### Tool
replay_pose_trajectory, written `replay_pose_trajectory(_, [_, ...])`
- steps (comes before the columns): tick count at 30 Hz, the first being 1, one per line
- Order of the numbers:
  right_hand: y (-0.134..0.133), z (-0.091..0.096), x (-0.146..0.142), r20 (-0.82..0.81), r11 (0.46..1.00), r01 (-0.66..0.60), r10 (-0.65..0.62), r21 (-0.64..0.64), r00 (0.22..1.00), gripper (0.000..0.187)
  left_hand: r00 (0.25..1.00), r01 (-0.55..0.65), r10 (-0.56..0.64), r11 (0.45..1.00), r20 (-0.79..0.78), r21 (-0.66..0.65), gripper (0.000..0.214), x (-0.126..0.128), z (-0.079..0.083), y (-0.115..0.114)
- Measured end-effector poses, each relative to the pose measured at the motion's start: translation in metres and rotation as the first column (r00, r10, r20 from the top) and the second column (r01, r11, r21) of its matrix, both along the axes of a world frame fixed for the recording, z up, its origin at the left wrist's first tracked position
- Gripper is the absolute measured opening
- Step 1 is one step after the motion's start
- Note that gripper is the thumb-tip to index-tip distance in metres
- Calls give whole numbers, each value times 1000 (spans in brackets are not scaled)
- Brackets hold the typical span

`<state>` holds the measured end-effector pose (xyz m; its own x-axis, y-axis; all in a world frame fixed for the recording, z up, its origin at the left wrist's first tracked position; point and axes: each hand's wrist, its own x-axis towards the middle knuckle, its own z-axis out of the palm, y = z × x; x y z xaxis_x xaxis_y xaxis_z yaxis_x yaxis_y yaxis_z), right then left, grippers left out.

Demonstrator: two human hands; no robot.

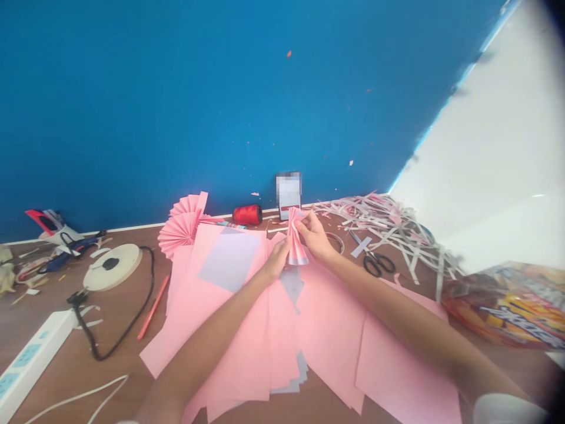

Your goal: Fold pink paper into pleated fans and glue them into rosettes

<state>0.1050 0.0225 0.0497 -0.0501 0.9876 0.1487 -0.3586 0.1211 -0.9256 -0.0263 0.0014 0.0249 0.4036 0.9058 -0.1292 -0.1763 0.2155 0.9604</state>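
The folded pink paper [297, 247] is up between the person's two hands, held over the pile, its pleats running up and down and spreading a little toward the lower edge. The left hand [277, 259] is nearly closed, fingers curled in against the paper's left side. The right hand [314, 235] is closed to a pinch, thumb and fingers gripping the pleats on the upper right. Below both hands and back under the forearms lie loose pink sheets [245, 335], overlapping one another, some with greyish patches showing. Just beyond the hands a phone [290, 194] stands propped by the blue wall [198, 106], its screen blurred at the top. Past the left hand, a spool of red thread [248, 215] rests on its side, and farther left sit pleated pink fans [182, 229], opened out round. Well left of that hand I see a red pen [153, 307], a cream-coloured reel [112, 268] with a black cord [152, 277] looping past it, and, closer to the person, a white power strip [37, 356]. To the right of the right hand are black-handled scissors [378, 264], a tangle of paper strips [388, 218] beyond them, and farthest out a shiny snack bag [512, 306].
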Motion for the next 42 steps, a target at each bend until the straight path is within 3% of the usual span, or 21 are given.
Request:
replay_pose_trajectory(7, [1,0,2,-28,1000,-16,16,0,999,35,1000,-5,5,1000,1,-20,46,0,0,1])
replay_pose_trajectory(13, [-4,4,5,-97,970,-242,238,-30,966,46,999,-28,28,1000,35,-8,44,0,0,1])
replay_pose_trajectory(17, [-4,2,7,-133,952,-302,294,-45,947,47,999,-42,42,999,21,4,51,-1,2,0])
replay_pose_trajectory(23, [-1,2,14,-134,957,-284,274,-62,952,45,996,62,-63,998,59,17,58,-1,1,2])
replay_pose_trajectory(32, [1,5,20,-209,956,-285,265,-69,941,45,991,136,-137,988,9,79,43,-1,4,0])
replay_pose_trajectory(42, [-3,6,18,-105,942,-334,330,-31,938,57,999,14,-16,999,40,50,46,0,1,3])
